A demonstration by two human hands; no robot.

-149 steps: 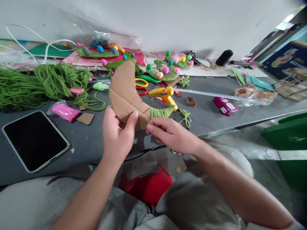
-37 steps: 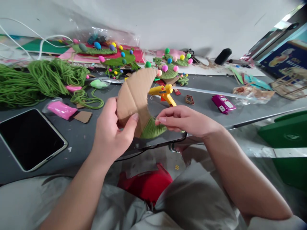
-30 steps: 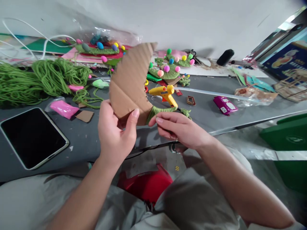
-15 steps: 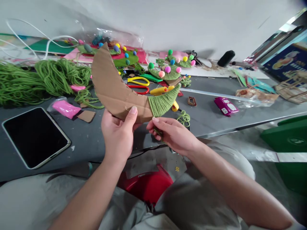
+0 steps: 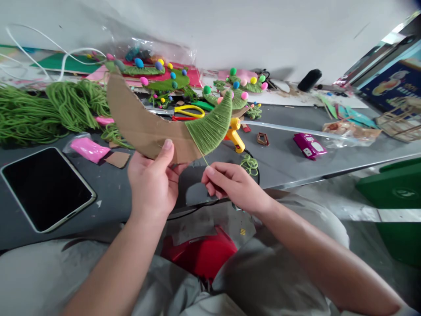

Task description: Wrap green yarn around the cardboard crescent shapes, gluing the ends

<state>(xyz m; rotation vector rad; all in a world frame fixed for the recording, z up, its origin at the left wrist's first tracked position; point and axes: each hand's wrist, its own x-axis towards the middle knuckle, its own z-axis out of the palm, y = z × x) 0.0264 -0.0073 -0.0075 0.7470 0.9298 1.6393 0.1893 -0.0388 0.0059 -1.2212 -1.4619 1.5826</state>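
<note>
My left hand (image 5: 153, 180) grips a crescent-shaped piece of cardboard (image 5: 148, 129) by its lower edge, thumb on the front face. Green yarn (image 5: 212, 127) is wound closely around the crescent's right end; the left and middle parts are bare brown. From the lower edge of the winding, a short strand of yarn (image 5: 204, 159) runs taut to my right hand (image 5: 226, 182), which pinches it between thumb and fingers. Behind the wound tip, partly covered, are a yellow hot glue gun (image 5: 236, 135) and scissors with yellow handles (image 5: 190, 109).
Green yarn hanks (image 5: 49, 109) lie at the left, behind a tablet (image 5: 48, 188) and a pink packet (image 5: 86, 148). Yarn-covered pieces with pompoms (image 5: 171, 81) line the back. A purple power adapter (image 5: 309, 146) sits at the right. A green bin (image 5: 391, 184) stands beyond the table edge.
The cardboard crescent has shifted left and tilted, its wound end rising, with my left hand moving along. My right hand now sits apart from its edge, the strand stretched between.
</note>
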